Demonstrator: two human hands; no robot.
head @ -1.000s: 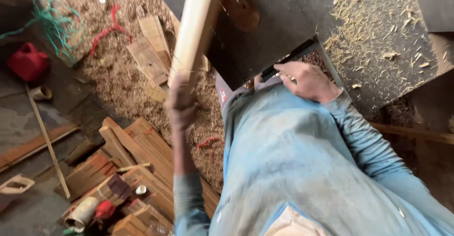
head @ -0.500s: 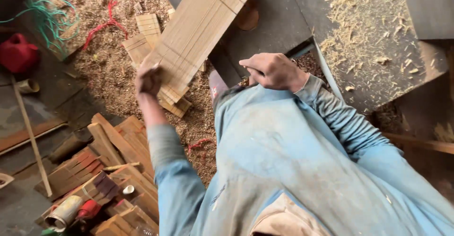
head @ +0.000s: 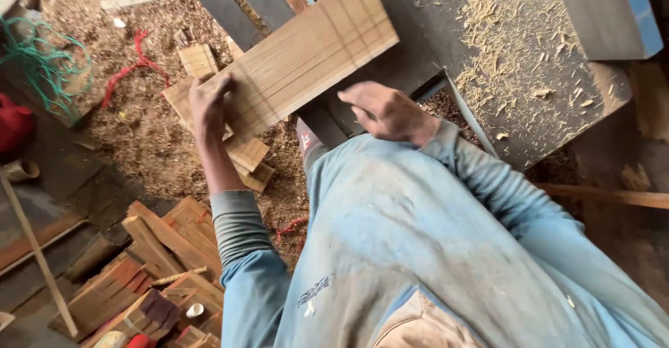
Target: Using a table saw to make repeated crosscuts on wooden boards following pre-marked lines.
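A flat light wooden board with pencil lines lies tilted across the edge of a dark machine table. My left hand grips the board's near left end, fingers wrapped over it. My right hand rests on the table edge just right of the board, fingers curled and holding nothing. Blue-grey sleeves cover both arms.
Sawdust and shavings cover the floor and part of the table. Small wood offcuts lie under the board. A pile of reddish wood pieces sits lower left. Green netting, a red cord and a long stick lie at left.
My left hand has swung the board from upright on end to lying flat across the table edge. My right hand has stayed by the table edge.
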